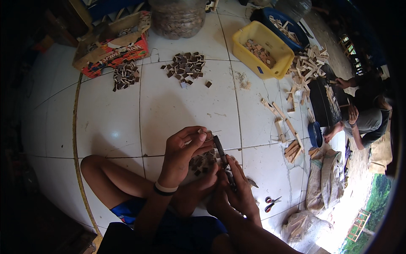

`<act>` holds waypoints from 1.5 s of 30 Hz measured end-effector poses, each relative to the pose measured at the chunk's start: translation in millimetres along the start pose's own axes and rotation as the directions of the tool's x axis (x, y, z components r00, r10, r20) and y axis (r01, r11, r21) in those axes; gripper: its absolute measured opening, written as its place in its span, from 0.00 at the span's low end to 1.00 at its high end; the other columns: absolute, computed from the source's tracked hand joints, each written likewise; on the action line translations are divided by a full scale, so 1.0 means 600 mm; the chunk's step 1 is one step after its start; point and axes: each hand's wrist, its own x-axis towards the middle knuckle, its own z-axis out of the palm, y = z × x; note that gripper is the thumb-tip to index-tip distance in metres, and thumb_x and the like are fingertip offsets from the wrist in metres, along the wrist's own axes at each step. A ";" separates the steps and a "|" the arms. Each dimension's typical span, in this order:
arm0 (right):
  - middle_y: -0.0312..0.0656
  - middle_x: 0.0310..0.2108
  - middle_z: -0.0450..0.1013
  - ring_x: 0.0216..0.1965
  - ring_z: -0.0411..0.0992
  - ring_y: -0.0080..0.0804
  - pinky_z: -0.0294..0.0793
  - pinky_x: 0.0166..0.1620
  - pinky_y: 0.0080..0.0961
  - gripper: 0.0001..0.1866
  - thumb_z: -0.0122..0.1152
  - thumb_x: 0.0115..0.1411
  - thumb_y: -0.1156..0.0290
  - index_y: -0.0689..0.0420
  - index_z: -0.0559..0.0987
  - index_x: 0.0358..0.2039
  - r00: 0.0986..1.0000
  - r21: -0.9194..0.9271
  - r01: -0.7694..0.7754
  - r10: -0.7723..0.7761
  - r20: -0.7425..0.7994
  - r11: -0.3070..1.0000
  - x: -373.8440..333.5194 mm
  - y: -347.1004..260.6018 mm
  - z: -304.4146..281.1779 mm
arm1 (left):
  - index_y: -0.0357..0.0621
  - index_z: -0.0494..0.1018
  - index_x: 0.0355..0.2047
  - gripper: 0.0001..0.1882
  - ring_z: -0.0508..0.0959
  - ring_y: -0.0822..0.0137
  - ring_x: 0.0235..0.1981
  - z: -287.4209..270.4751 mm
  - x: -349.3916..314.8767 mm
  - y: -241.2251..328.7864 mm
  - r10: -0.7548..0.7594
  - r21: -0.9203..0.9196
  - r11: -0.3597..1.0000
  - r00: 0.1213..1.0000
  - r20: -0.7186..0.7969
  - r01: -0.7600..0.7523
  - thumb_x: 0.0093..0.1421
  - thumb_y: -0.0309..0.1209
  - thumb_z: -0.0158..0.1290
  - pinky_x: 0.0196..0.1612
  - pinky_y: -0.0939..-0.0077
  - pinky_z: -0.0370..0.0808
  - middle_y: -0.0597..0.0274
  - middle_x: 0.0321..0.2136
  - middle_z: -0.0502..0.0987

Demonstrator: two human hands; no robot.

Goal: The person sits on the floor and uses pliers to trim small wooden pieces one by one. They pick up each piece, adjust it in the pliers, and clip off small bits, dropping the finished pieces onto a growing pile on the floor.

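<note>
My left hand [176, 155] is raised over my crossed legs, its fingers pinched round a small brownish square tile [208, 135]. In my right hand [242, 194] is a narrow dark stick-like tool [219, 148], tilted up so that its upper end comes close to the tile; whether they touch I cannot tell. The tool's exact kind does not show. Below the hands, between my legs, lies a small heap of dark square tiles [204, 163], partly hidden by my fingers and foot.
Ahead are two tile piles [186, 67] [126, 76], a printed cardboard box [114, 55] and a yellow tub [262, 67]. Wooden sticks [311, 63] spread on the right, near a person [366, 118] handling pieces. Scissors [272, 204] and sacks [323, 182] lie at the near right.
</note>
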 end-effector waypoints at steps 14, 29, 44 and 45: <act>0.60 0.72 0.60 0.76 0.51 0.48 0.47 0.75 0.40 0.38 0.59 0.66 0.77 0.66 0.55 0.74 0.997 0.255 -0.049 0.031 0.071 0.966 -0.004 -0.009 -0.005 | 0.33 0.68 0.62 0.30 0.78 0.59 0.57 -0.018 0.003 -0.024 0.112 -0.049 0.993 0.973 0.202 -0.104 0.69 0.43 0.59 0.63 0.61 0.76 0.51 0.52 0.78; 0.46 0.56 0.73 0.56 0.72 0.33 0.68 0.58 0.28 0.38 0.64 0.63 0.75 0.65 0.60 0.71 0.906 0.810 -0.423 0.164 0.390 0.406 -0.045 0.028 0.003 | 0.37 0.76 0.51 0.20 0.82 0.56 0.52 -0.034 0.017 -0.062 -0.050 -0.342 0.906 0.865 0.499 0.250 0.64 0.37 0.65 0.57 0.60 0.81 0.54 0.47 0.79; 0.53 0.61 0.73 0.62 0.72 0.38 0.70 0.62 0.32 0.38 0.56 0.67 0.79 0.62 0.55 0.75 0.987 0.079 -0.018 0.006 0.161 0.997 -0.010 0.000 0.001 | 0.39 0.73 0.55 0.17 0.81 0.56 0.50 -0.035 0.008 -0.041 0.030 -0.326 0.936 0.895 0.445 0.131 0.70 0.32 0.57 0.56 0.59 0.80 0.55 0.47 0.78; 0.52 0.61 0.72 0.62 0.72 0.36 0.70 0.63 0.32 0.38 0.57 0.67 0.79 0.63 0.54 0.75 0.979 0.157 -0.077 0.044 0.201 0.985 -0.013 0.000 -0.002 | 0.39 0.72 0.56 0.17 0.81 0.55 0.50 -0.038 0.008 -0.035 0.037 -0.335 0.934 0.900 0.433 0.123 0.70 0.33 0.57 0.55 0.59 0.80 0.54 0.48 0.77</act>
